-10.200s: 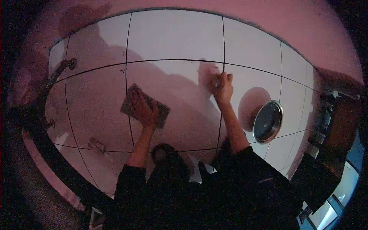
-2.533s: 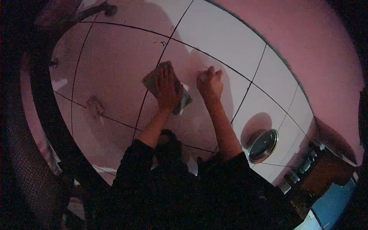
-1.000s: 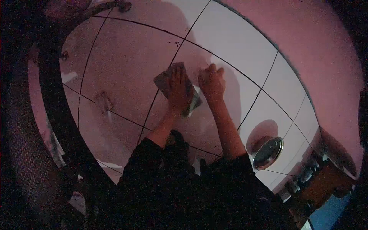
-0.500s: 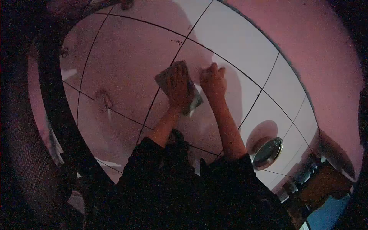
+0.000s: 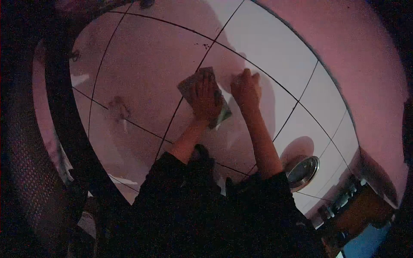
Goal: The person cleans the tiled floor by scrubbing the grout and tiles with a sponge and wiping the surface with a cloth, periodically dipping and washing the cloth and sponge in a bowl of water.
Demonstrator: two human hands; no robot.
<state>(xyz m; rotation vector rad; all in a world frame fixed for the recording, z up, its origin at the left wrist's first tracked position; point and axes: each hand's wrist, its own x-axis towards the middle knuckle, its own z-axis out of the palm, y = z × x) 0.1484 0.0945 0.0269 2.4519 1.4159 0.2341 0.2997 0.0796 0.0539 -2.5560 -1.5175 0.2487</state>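
Observation:
My left hand (image 5: 206,96) lies flat, fingers stretched forward, on a dark grey, roughly rectangular flat piece (image 5: 187,89). Its material is too dim to name; a paler greenish corner shows beside the wrist. To the right of it, my right hand (image 5: 246,89) is held with its fingers curled in, close to the tiles and apart from the grey piece. Whatever those fingers may hold is hidden. Both forearms reach forward from dark sleeves.
Pale tiles (image 5: 266,47) with dark joints lie under the hands, partly in my shadow. A round metal dish (image 5: 303,173) sits at the right. Left runs a dark curved band (image 5: 60,94). Brown and blue things (image 5: 365,241) stand at lower right.
The whole view has shifted slightly, so the tiles and dish sit a little further right. My right hand has moved slightly away from the grey piece; my left hand stays on it.

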